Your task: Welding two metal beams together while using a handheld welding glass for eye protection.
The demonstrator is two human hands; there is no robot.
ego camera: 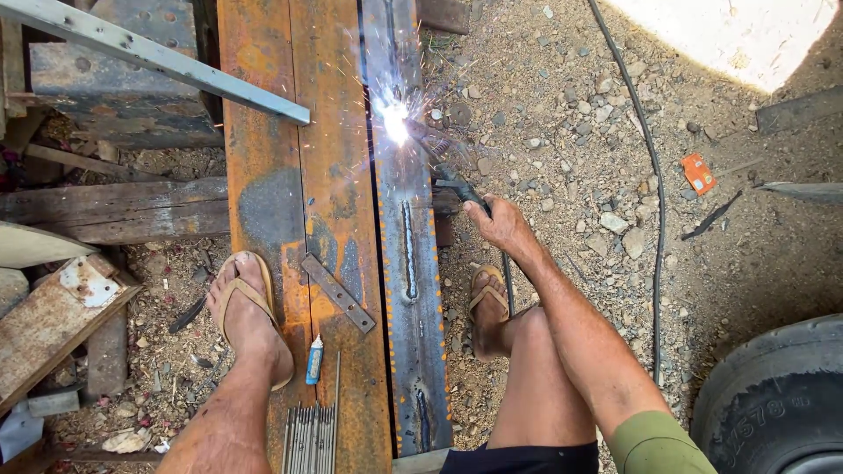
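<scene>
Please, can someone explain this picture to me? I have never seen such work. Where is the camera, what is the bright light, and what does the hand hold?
There is one picture, from a camera worn on the person's head, looking down at their own legs and feet in sandals. Only the right hand shows; its fingers grip a welding electrode holder. At the holder's tip burns the bright welding arc, throwing sparks onto a long grey steel bar. That bar lies beside rusty orange steel plates. The left foot stands on the plates. Near it lie a bundle of welding rods, a small blue-and-white tube and a short flat metal strip. A black cable runs over the gravel. The left hand is out of view.
</scene>
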